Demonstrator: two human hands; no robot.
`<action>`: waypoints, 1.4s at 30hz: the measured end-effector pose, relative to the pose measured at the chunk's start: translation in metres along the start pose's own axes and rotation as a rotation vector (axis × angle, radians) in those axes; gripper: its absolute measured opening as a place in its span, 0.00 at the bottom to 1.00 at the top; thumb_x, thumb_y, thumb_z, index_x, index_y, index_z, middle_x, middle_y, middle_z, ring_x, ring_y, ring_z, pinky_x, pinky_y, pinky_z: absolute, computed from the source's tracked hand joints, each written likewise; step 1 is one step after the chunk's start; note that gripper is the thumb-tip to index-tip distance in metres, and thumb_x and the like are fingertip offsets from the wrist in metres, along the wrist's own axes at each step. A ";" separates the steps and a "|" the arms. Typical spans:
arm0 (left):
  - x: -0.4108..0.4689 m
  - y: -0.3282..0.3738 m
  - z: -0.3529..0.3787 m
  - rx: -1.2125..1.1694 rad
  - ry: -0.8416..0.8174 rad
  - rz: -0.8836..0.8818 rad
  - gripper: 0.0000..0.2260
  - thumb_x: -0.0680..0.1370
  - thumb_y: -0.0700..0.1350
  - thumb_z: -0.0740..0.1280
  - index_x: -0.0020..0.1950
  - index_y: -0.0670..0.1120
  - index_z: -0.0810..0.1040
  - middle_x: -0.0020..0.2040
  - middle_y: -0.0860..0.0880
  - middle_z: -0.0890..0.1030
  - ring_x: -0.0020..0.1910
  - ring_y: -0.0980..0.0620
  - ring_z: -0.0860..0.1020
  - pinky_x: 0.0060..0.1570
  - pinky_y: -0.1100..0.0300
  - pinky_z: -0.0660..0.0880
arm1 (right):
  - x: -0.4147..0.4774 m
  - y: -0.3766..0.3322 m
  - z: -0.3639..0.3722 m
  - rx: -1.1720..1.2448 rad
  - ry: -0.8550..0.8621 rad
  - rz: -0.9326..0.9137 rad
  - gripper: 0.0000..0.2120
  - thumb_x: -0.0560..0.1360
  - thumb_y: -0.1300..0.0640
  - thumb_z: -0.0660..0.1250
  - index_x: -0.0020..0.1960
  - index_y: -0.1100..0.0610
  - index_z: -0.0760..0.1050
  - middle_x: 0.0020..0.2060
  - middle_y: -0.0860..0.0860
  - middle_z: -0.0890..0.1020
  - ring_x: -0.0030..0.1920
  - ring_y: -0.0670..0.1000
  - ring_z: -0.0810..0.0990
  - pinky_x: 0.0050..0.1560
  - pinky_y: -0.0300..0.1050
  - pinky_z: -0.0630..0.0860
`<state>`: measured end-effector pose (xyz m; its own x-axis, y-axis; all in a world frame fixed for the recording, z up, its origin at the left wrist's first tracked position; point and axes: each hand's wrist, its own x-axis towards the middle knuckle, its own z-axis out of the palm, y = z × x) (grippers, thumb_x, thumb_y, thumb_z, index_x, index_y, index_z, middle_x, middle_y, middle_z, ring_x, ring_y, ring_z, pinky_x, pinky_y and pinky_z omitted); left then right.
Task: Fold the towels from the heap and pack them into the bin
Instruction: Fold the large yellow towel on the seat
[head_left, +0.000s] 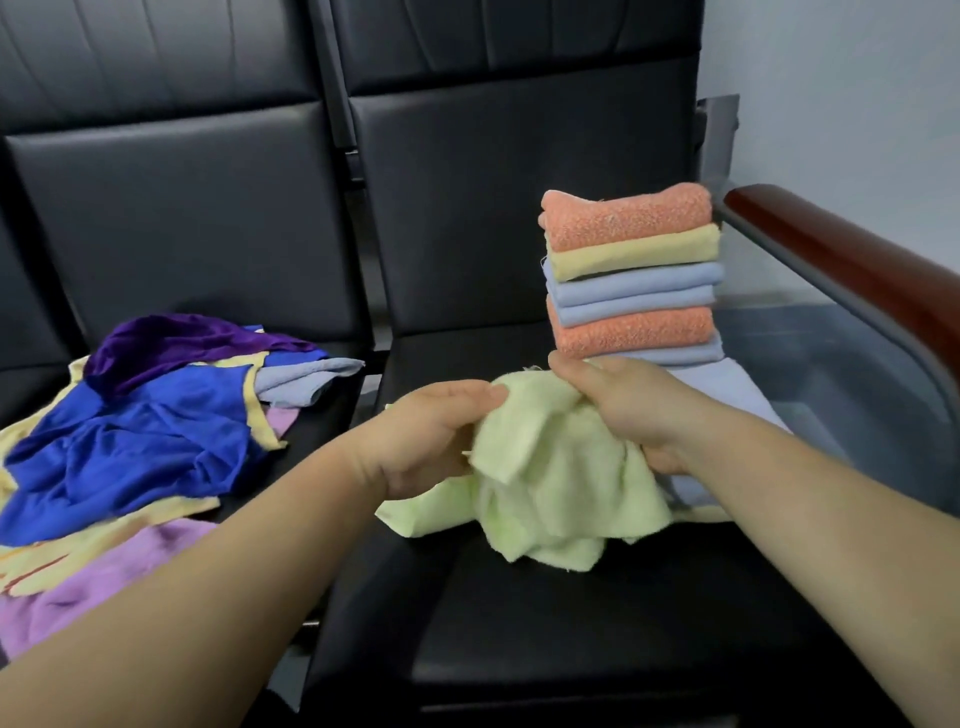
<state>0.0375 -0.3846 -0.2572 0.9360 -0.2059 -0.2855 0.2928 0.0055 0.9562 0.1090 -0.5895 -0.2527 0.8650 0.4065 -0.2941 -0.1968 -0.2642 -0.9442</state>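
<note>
Head view: pale green terry towel (545, 467), crumpled and unfolded, held up just above the black leatherette seat (519, 623), lower folds drooping onto the cushion. Surface nubby, edges frayed with a few loose threads at the top corner. Left hand (431, 431) closed on the towel's left upper edge, thumb pinching cloth against the fingers. Right hand (618, 400) clenched around the bunched top right, fingers wrapped in the fabric.

Just behind the hands, a neat stack of folded towels (631, 275): coral terry on top, then pale yellow, two light blue, coral again, light blue beneath, resting on a flat light blue cloth. Stack seemingly inside a clear plastic bin (831, 364), walls barely discernible, beside a reddish-brown wooden armrest (857, 270).

On the left seat, a loose heap of unfolded towels (145, 415): royal blue, purple, yellow, lilac, grey-blue, tangled and overlapping.
</note>
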 end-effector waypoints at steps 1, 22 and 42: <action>0.000 0.001 -0.003 -0.014 0.070 0.011 0.14 0.83 0.47 0.66 0.60 0.37 0.77 0.48 0.47 0.80 0.46 0.54 0.80 0.48 0.62 0.75 | -0.001 0.001 -0.002 -0.023 -0.044 0.015 0.23 0.79 0.39 0.68 0.59 0.58 0.82 0.51 0.57 0.88 0.51 0.58 0.88 0.57 0.57 0.83; -0.025 0.009 -0.002 0.597 0.316 0.270 0.04 0.77 0.45 0.74 0.48 0.48 0.80 0.42 0.46 0.84 0.37 0.52 0.79 0.38 0.52 0.78 | -0.024 -0.008 0.018 0.218 -0.236 0.085 0.22 0.80 0.45 0.69 0.63 0.62 0.82 0.56 0.62 0.86 0.55 0.61 0.86 0.53 0.56 0.82; -0.058 0.032 -0.033 0.961 0.223 0.238 0.10 0.75 0.50 0.76 0.42 0.50 0.77 0.35 0.58 0.78 0.34 0.59 0.75 0.35 0.63 0.72 | -0.024 -0.006 0.016 -0.622 0.036 -0.268 0.13 0.71 0.48 0.80 0.40 0.55 0.81 0.28 0.42 0.75 0.30 0.42 0.72 0.34 0.39 0.67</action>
<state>-0.0014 -0.3403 -0.2121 0.9934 -0.1142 0.0080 -0.0954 -0.7870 0.6095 0.0814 -0.5837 -0.2425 0.8638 0.5017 -0.0460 0.3199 -0.6169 -0.7191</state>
